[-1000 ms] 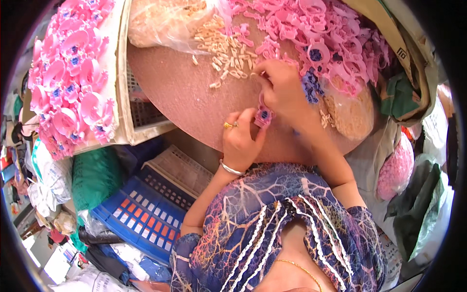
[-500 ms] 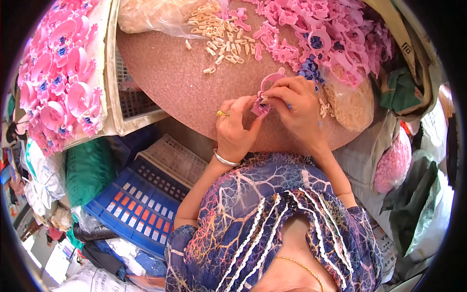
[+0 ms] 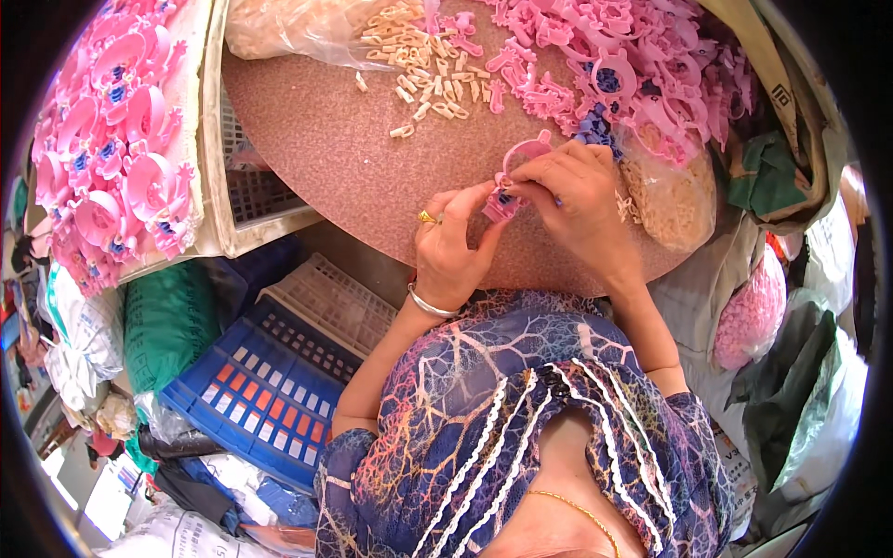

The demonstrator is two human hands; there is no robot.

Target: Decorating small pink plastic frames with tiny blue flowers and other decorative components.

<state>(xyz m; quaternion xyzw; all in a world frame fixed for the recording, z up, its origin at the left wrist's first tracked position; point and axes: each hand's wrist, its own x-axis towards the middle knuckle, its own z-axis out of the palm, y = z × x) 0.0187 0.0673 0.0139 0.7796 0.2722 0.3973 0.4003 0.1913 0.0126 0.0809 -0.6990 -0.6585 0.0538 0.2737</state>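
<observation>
At far left, pink ringed pieces with blue inserts point(image 3: 98, 167) lie closely spread over a pale surface above a white crate point(image 3: 221, 209). Below them stand a green sack point(image 3: 167, 325) and a blue basket point(image 3: 256, 400). A clear bag point(image 3: 298, 33) rests at the far edge of the brown tabletop point(image 3: 363, 167), with loose cream clips point(image 3: 423, 79) beside it.

The left hand point(image 3: 453, 244), ringed and wearing a bangle, pinches the base of a pink piece point(image 3: 499, 208) between thumb and forefinger. The piece is held over the near part of the tabletop, its ring pointing away from the person. The right hand point(image 3: 581, 206) has thumb and forefinger closed on it where ring meets base; whether a smaller part sits between those tips cannot be told.

Just beyond the right hand lie small blue parts point(image 3: 595, 128), next to a heap of pink parts point(image 3: 642, 70). A bag of tan pieces point(image 3: 672, 200) sits near the right edge.
</observation>
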